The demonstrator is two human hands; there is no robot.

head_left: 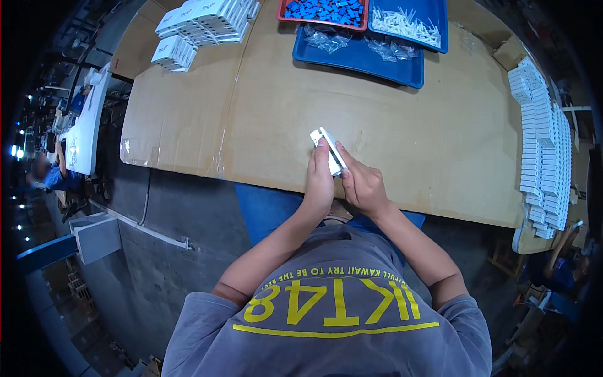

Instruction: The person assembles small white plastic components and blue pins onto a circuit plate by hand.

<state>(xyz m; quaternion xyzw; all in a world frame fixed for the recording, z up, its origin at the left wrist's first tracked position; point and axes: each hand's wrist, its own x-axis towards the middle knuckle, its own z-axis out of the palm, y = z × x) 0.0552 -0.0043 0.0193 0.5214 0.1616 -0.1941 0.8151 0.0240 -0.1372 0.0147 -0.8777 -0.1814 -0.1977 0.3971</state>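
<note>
A small white box (326, 146) is held between both my hands over the near part of a cardboard-covered table (402, 132). My left hand (319, 179) grips the box from the left with a finger up along its side. From the right, my right hand (362, 184) pinches its lower end. The box tilts, its top pointing away and to the left. Its lower half is hidden by my fingers.
Blue trays (358, 58) at the far edge hold white parts and clear bags; a red tray (321, 12) holds blue pieces. White boxes are stacked at the far left (201, 25) and in a long row on the right (543, 151). Other people sit at both sides.
</note>
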